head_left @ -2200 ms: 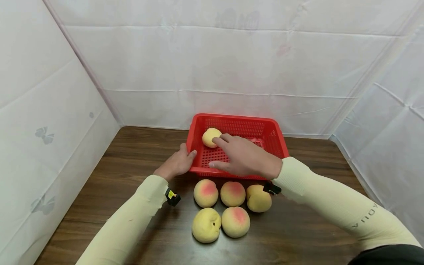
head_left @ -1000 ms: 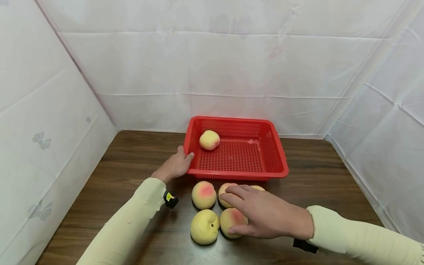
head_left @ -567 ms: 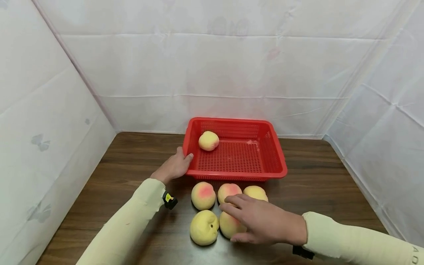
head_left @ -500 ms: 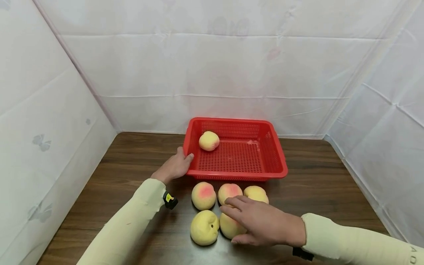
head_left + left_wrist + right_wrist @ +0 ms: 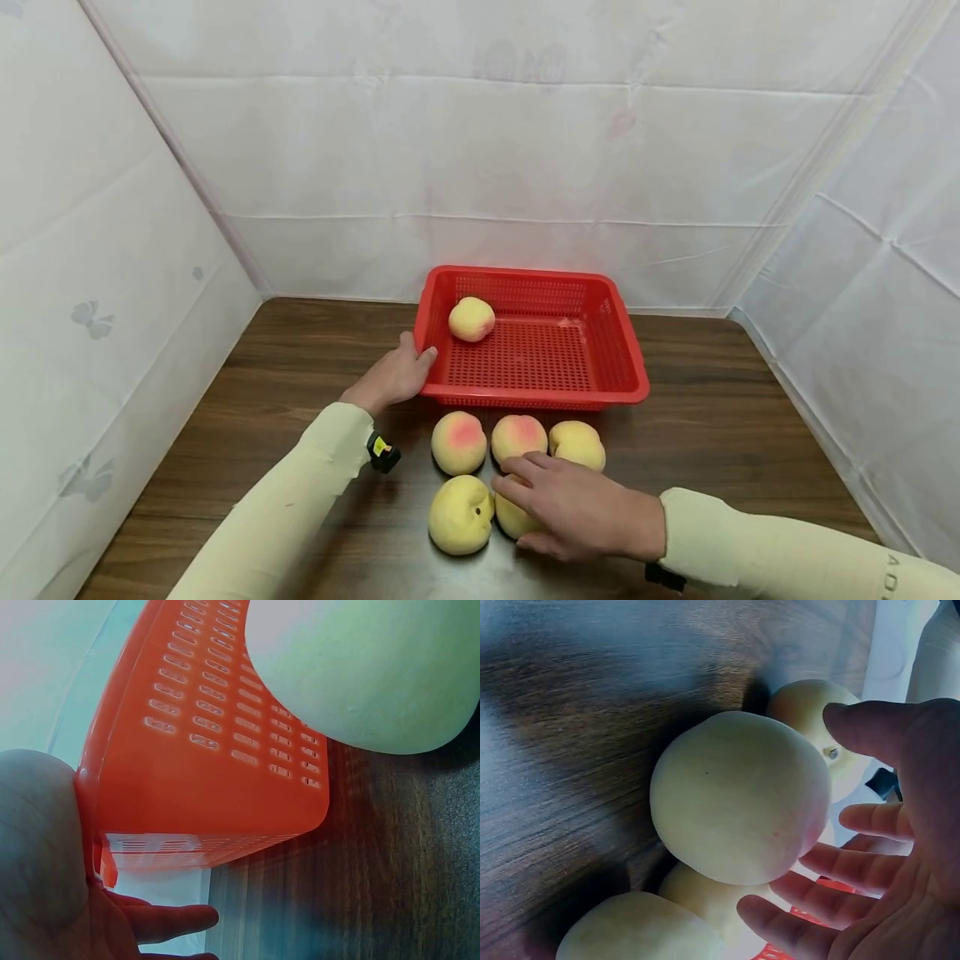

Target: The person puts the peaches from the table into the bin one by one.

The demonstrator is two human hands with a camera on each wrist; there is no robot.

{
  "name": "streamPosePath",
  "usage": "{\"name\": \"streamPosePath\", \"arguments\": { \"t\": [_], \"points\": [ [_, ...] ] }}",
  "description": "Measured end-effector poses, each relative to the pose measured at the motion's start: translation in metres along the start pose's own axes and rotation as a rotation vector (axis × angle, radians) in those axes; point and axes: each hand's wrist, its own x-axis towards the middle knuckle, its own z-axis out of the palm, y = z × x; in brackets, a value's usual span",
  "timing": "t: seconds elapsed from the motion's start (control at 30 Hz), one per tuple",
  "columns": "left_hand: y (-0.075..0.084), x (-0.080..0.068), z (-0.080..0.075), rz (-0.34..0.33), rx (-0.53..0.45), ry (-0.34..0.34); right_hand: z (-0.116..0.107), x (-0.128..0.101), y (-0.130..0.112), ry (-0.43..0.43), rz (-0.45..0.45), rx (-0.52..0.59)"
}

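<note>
My left hand holds the left rim of a red plastic basket, thumb over the edge and fingers outside; the left wrist view shows those fingers below the rim. One peach lies inside at the back left. My right hand hovers over the front-right peach, partly hiding it. In the right wrist view its thumb and fingers spread around the near side of that peach, not closed on it; whether the fingertips touch cannot be told.
Beside it sits a yellow peach with a small dark hole. Behind are a pink-topped peach, another peach and a yellow peach. The brown wood table meets a white cloth wall at the back.
My right hand has come back from above the basket to the front-right peach, shifting slightly left lately. The peach in the basket has turned a little. My left hand stays on the rim.
</note>
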Motion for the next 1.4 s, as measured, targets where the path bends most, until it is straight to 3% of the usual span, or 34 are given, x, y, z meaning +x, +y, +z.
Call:
{"name": "streamPosePath", "arguments": {
  "t": [0.33, 0.7, 0.87, 1.1, 1.4],
  "points": [
    [-0.002, 0.002, 0.0, 0.002, -0.003, 0.001, 0.013, 0.004, 0.001, -0.01, 0.003, -0.037],
    [0.0, 0.001, -0.001, 0.003, -0.005, -0.005, 0.022, 0.005, 0.004, -0.084, 0.031, -0.009],
    [0.0, 0.001, -0.001, -0.004, 0.001, -0.007, 0.022, 0.008, 0.006, -0.122, 0.047, 0.01],
    [0.0, 0.001, 0.0, -0.008, -0.004, -0.009, 0.017, 0.008, 0.008, -0.083, 0.026, 0.06],
    [0.0, 0.001, 0.0, -0.001, 0.0, -0.009, 0.006, 0.009, 0.006, -0.148, 0.066, 0.057]
  ]
}}
